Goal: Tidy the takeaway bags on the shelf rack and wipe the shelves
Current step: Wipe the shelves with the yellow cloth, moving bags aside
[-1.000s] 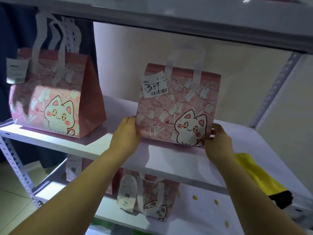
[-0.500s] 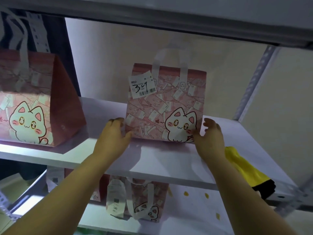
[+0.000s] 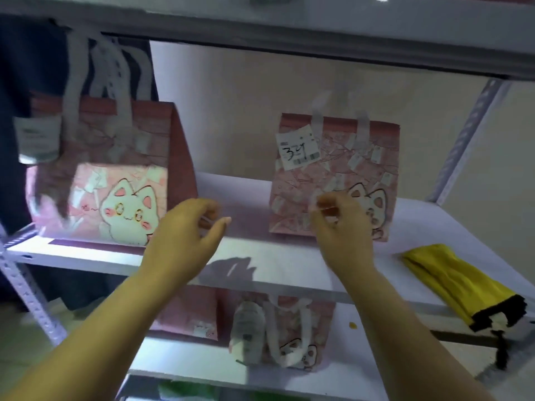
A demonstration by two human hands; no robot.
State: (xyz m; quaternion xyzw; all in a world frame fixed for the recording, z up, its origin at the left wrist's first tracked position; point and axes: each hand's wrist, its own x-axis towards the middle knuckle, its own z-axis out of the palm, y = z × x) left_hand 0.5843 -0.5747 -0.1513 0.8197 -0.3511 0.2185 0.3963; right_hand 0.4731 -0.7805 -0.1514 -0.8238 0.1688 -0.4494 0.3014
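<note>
A pink cat-print takeaway bag [image 3: 335,180] with a white label marked 34 stands upright at the back of the white middle shelf [image 3: 278,267]. A larger pink cat bag [image 3: 113,175] stands at the shelf's left end. My left hand [image 3: 185,241] hovers between the two bags, fingers loosely curled, holding nothing. In front of the labelled bag's lower left hangs my right hand [image 3: 341,230], fingers loosely curled, apart from the bag. A yellow cloth [image 3: 451,279] with a black edge lies on the shelf's right front corner.
More pink cat bags [image 3: 278,337] sit on the lower shelf [image 3: 359,360]. A grey upper shelf [image 3: 289,27] overhangs close above. Perforated metal uprights [image 3: 466,134] frame the rack. Small yellow spots mark the lower shelf.
Both hands have let go of the labelled bag and drawn back from it. The bag stays upright further back on the shelf, and my view has swung left.
</note>
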